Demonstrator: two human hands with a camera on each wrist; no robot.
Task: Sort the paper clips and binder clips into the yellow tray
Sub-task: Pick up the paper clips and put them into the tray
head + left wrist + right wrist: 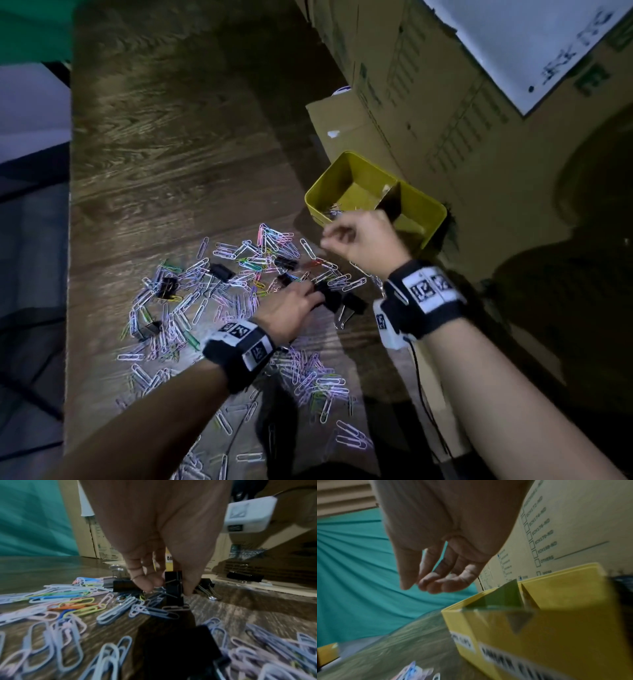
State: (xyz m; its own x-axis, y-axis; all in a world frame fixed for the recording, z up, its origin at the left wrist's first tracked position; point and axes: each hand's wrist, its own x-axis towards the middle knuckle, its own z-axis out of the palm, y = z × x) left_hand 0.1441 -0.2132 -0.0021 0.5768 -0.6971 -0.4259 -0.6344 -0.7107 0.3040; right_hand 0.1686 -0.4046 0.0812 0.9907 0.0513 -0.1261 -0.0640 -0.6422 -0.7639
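A yellow tray (323, 180) with a dark divider (390, 202) stands at the table's right; a few paper clips (334, 210) lie in its near-left compartment. Pastel paper clips (239, 274) and black binder clips (221, 271) are scattered over the wooden table. My left hand (313, 294) is down in the pile, thumb and fingers (149, 586) pinching an upright black binder clip (173, 588). My right hand (330, 238) hovers just outside the tray's front-left corner (556, 622). Its fingers (436, 584) hang loosely curled with nothing between them.
Tall cardboard boxes (428, 102) rise right behind and beside the tray. Another binder clip (354, 303) lies just right of my left hand. The table's left edge (70, 240) drops off. A green cloth (34, 520) hangs at the far side.
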